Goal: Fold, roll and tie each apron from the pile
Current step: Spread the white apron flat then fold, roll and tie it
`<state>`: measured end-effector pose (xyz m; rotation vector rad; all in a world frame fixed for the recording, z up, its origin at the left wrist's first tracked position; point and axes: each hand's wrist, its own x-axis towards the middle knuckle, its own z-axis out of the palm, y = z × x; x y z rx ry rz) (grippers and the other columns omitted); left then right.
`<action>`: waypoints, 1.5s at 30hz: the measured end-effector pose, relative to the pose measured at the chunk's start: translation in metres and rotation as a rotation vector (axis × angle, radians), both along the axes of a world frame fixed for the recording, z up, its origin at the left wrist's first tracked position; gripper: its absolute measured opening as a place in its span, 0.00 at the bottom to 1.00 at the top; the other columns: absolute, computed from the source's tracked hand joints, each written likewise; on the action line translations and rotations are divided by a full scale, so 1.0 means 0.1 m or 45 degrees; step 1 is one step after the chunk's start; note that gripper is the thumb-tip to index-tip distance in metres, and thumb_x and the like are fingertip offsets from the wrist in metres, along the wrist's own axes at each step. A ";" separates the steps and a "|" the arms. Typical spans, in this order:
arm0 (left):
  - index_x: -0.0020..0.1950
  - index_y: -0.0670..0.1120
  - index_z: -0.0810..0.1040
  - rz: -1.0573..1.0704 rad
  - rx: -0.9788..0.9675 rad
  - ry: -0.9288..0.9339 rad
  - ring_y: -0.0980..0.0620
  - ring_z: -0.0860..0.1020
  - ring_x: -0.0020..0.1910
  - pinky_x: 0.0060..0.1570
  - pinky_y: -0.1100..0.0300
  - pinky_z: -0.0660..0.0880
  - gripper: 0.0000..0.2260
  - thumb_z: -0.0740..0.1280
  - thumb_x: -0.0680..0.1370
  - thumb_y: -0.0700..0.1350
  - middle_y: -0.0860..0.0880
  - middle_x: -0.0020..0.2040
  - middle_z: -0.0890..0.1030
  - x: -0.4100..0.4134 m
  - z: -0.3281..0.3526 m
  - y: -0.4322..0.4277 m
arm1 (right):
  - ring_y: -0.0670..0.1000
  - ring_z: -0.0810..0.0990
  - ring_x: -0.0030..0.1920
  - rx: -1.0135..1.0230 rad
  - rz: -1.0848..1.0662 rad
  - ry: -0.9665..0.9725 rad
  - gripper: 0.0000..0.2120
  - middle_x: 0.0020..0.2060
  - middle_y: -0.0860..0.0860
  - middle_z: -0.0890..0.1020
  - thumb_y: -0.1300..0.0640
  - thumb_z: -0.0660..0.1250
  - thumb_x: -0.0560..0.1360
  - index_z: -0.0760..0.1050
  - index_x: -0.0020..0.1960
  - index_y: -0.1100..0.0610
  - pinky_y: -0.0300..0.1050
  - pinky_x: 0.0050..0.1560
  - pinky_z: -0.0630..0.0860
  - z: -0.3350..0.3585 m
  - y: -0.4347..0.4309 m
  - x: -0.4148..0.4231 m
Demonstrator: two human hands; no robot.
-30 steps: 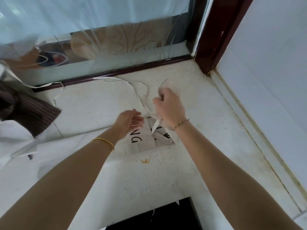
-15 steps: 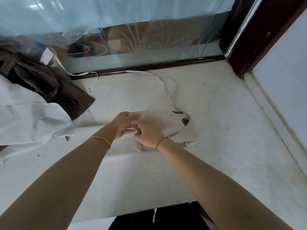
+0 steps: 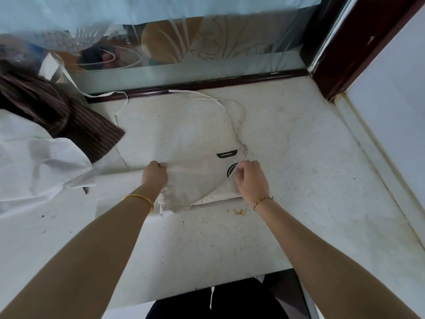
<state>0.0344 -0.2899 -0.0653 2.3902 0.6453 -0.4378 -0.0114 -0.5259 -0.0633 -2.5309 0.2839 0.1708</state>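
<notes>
Head view, looking down, takes in a pale speckled counter [image 3: 299,180] with a glass panel along its far edge. At your far left lies the pile [image 3: 41,143]: a brown pinstriped apron [image 3: 76,125] on top toward the glass, with white cloth [image 3: 39,166] spread under and in front of it. A thin white strap [image 3: 76,88] trails from that pile along the dark wooden sill [image 3: 207,85].

Moving toward the middle, your left hand [image 3: 154,174], with a gold bangle [image 3: 140,200] at the wrist, has its fingers curled around the left edge of the cream apron [image 3: 193,178], gripping a fold of the fabric. That apron sits on the counter directly in front of you, between your two hands, bunched into a rounded, partly folded bundle with its lower edge lying on a flatter layer of the same cloth. Black printed lettering [image 3: 227,157] shows on the right side of the bundle. Its ties [image 3: 232,111] loop away across the counter toward the sill.

Your right hand [image 3: 251,178], wearing a thin bracelet [image 3: 263,200], pinches the right edge of the cream apron beside the lettering, fingers bent onto the fabric. A small orange stain [image 3: 239,211] marks the counter just below that hand. At the far right a dark wooden post [image 3: 345,54] meets a white wall [image 3: 395,100].
</notes>
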 end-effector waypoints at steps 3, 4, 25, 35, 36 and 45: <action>0.60 0.34 0.71 -0.006 0.026 0.051 0.37 0.75 0.55 0.44 0.53 0.68 0.13 0.54 0.81 0.39 0.36 0.56 0.76 -0.03 -0.03 0.10 | 0.55 0.74 0.53 -0.173 0.113 0.061 0.11 0.56 0.56 0.71 0.59 0.59 0.79 0.70 0.60 0.60 0.44 0.44 0.72 -0.08 0.05 -0.03; 0.60 0.34 0.71 -0.001 0.019 0.065 0.37 0.75 0.55 0.44 0.53 0.69 0.13 0.54 0.81 0.40 0.36 0.56 0.76 -0.04 -0.02 0.12 | 0.56 0.73 0.54 -0.242 0.137 0.103 0.13 0.57 0.56 0.70 0.60 0.59 0.79 0.69 0.62 0.60 0.45 0.45 0.72 -0.10 0.06 -0.03; 0.54 0.37 0.70 0.044 -0.325 0.435 0.39 0.80 0.49 0.45 0.49 0.80 0.10 0.67 0.77 0.38 0.37 0.52 0.78 -0.36 0.06 0.13 | 0.59 0.76 0.55 -0.315 -0.269 0.268 0.16 0.56 0.58 0.76 0.51 0.59 0.80 0.66 0.61 0.61 0.50 0.43 0.71 -0.31 -0.14 -0.06; 0.50 0.40 0.65 -0.194 -0.241 0.040 0.42 0.74 0.49 0.42 0.54 0.71 0.12 0.69 0.75 0.38 0.43 0.47 0.72 -0.21 0.02 -0.54 | 0.61 0.74 0.56 -0.415 -0.418 0.248 0.13 0.57 0.60 0.73 0.59 0.58 0.80 0.65 0.62 0.63 0.53 0.47 0.71 -0.19 -0.74 0.14; 0.52 0.40 0.65 -0.225 -0.200 0.061 0.41 0.75 0.52 0.46 0.51 0.74 0.15 0.70 0.74 0.40 0.42 0.49 0.73 -0.22 0.01 -0.55 | 0.60 0.74 0.55 -0.559 -0.372 0.239 0.13 0.56 0.60 0.73 0.62 0.60 0.78 0.66 0.61 0.63 0.52 0.48 0.71 -0.16 -0.73 0.13; 0.64 0.40 0.70 -0.911 0.350 -0.499 0.41 0.73 0.55 0.50 0.49 0.75 0.15 0.63 0.79 0.45 0.41 0.61 0.69 -0.34 -0.07 -0.45 | 0.59 0.78 0.48 -0.500 0.311 0.048 0.19 0.59 0.58 0.69 0.63 0.58 0.78 0.62 0.69 0.59 0.48 0.36 0.69 -0.11 0.09 0.19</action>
